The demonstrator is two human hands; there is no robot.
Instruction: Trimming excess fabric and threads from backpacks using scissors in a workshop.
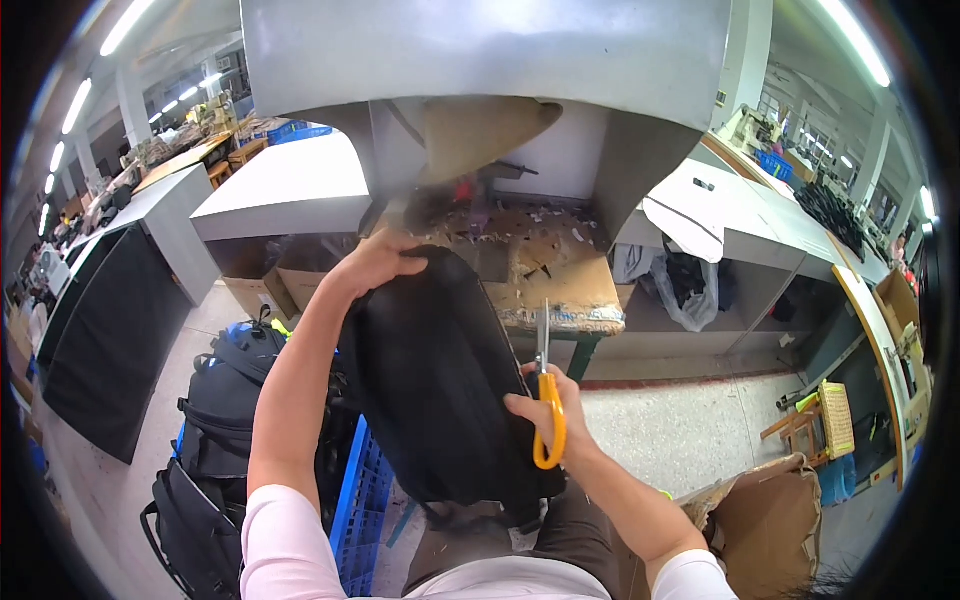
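Backpack (435, 380), black fabric, sits upright on the person's lap, its top edge leaning toward the worn wooden surface (560, 290) w/ scraps on it. Left hand (375, 262) is clamped over the top of the bag, fingers curled down the far side, pinning it steady. Right hand (548, 405) is closed round a pair of scissors (546, 385), thumb & fingers through the orange loops, blades pointing up along the bag's right edge; I can't tell if the blades are parted or touching the cloth.

Bag looks soft & floppy, prob. light if empty, so it'd sag or slide off the knees w/out that top grip. Best hold seems the stiffer top seam or carry handle, not the slack front panel. Smooth fabric may slip a bit.

To the left, more black bags (215, 420) piled by a blue crate (362, 490); 1 cardboard box (765, 525) at lower right.
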